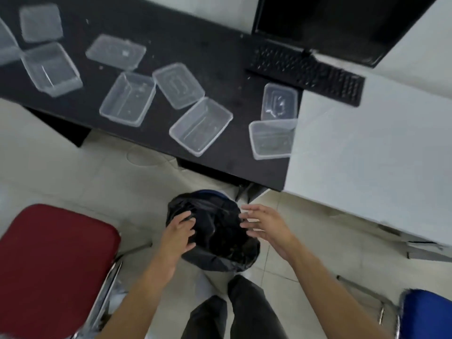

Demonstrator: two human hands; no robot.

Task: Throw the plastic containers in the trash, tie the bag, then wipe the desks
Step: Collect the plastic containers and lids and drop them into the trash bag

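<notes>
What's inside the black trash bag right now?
Inside the black trash bag only dark, crumpled film shows; the plastic containers in view all lie on the desk. Its bottom is in shadow, and the left hand covers part of the rim.

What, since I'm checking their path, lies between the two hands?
In the head view, only the black trash bag lies between them; the left hand touches it, the right hand hovers open beside it.
</notes>
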